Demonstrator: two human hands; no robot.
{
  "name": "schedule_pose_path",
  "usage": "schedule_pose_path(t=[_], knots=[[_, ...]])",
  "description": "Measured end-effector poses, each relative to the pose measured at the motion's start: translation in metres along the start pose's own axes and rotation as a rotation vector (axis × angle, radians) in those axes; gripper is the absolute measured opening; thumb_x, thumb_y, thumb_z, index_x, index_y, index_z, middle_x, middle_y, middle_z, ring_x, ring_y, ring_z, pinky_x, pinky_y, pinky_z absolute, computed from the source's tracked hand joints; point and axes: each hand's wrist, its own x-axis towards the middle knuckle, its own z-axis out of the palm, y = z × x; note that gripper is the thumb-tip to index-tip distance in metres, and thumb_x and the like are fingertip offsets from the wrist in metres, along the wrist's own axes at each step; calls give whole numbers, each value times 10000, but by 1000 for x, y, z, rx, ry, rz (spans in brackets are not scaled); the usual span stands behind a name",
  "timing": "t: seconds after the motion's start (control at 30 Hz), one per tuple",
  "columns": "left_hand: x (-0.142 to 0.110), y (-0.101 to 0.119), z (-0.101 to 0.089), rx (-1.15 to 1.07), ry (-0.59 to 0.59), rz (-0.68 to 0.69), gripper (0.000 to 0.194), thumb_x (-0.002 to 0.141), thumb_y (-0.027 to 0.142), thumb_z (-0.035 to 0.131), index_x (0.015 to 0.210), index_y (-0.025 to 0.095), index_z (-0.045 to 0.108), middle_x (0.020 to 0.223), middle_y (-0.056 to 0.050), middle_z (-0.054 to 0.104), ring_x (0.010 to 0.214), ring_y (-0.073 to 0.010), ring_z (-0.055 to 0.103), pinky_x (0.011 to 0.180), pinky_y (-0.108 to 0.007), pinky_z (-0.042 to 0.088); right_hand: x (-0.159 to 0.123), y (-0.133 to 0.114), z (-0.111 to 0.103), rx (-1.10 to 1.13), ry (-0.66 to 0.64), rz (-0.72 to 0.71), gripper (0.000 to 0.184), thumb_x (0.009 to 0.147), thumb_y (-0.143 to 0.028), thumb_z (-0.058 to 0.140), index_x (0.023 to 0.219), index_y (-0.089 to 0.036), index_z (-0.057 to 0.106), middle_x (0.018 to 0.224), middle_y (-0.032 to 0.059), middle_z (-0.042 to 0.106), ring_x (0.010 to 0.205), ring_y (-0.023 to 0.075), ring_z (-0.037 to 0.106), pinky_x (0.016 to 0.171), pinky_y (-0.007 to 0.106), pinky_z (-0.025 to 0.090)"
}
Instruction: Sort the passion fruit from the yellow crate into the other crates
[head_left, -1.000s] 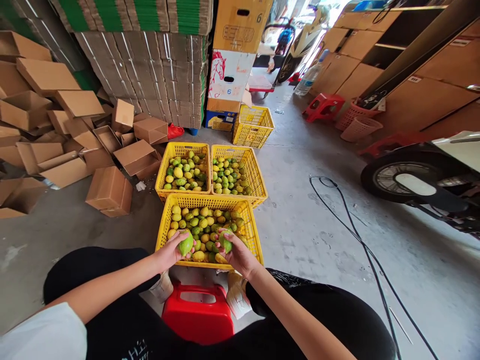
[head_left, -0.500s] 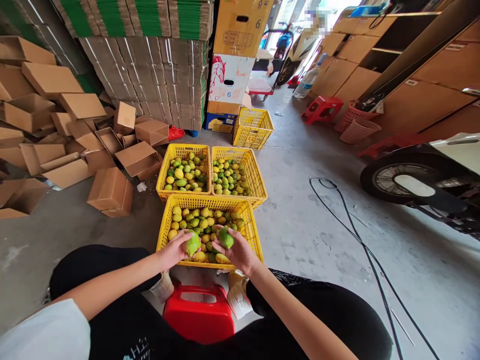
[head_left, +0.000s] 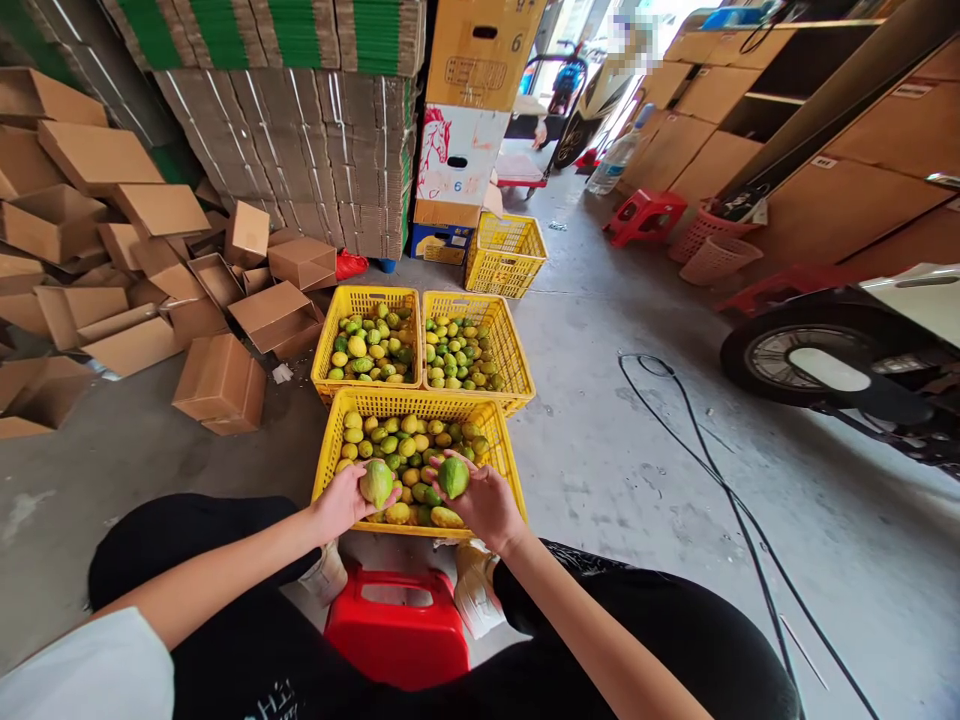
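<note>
My left hand (head_left: pixel 343 503) holds a yellow-green lemon (head_left: pixel 377 483), cradled in its fingers. A greener lemon (head_left: pixel 453 477) rests in my right hand (head_left: pixel 490 508), palm turned up and fingers curled about it. Both hands are over the near end of a yellow plastic crate (head_left: pixel 514 480), which holds many yellow and green lemons (head_left: pixel 409 446). Behind it, two more yellow crates stand side by side, the left crate (head_left: pixel 321 345) and the right crate (head_left: pixel 517 360), each with mixed green and yellow lemons inside.
A red plastic stool (head_left: pixel 397 640) is between my feet. Open cardboard boxes (head_left: pixel 221 385) are heaped at the left, before bundled flat cartons (head_left: pixel 292 150). Another yellow crate (head_left: pixel 506 258) stands farther back. A black cable (head_left: pixel 720 478) and a motorbike wheel (head_left: pixel 799 355) are to the right.
Both lemons have turned in my hands and show different sides. My right fingers have opened out somewhat around the green lemon. The crates have not moved.
</note>
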Motion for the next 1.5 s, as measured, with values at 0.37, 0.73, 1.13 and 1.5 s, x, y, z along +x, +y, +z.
schedule_pose_path(t=[0.37, 0.73, 1.13, 1.5], knots=[[-7, -8, 14, 208, 120, 68, 332, 866, 212, 844, 1063, 228, 578, 830, 23, 694, 709, -165, 735, 587, -220, 525, -1, 7, 20, -66, 130, 39, 435, 612, -307, 1041, 929, -251, 748, 857, -59, 720, 802, 156, 715, 948, 377, 639], [-9, 6, 26, -56, 234, -21, 292, 1101, 208, 383, 1270, 98, 594, 955, -136, 788, 825, -237, 813, 751, -334, 669, 1, 7, 3, -72, 63, 98, 447, 643, -238, 797, 1090, -245, 781, 991, 28, 804, 947, 243, 766, 881, 363, 620], [-8, -7, 9, 189, 162, 33, 294, 803, 175, 905, 1038, 141, 733, 882, -5, 741, 722, -127, 700, 600, -220, 544, -6, 12, -1, -110, 111, 101, 465, 618, -274, 1047, 977, -230, 755, 916, -26, 741, 789, 124, 708, 745, 244, 601], [-10, 3, 19, 120, 229, -66, 239, 1060, 302, 504, 1088, 124, 661, 918, -147, 804, 740, -240, 794, 579, -272, 557, -2, 13, -12, -45, -5, 107, 398, 711, -309, 816, 1101, -263, 753, 1053, 45, 801, 1045, 273, 762, 844, 378, 617]])
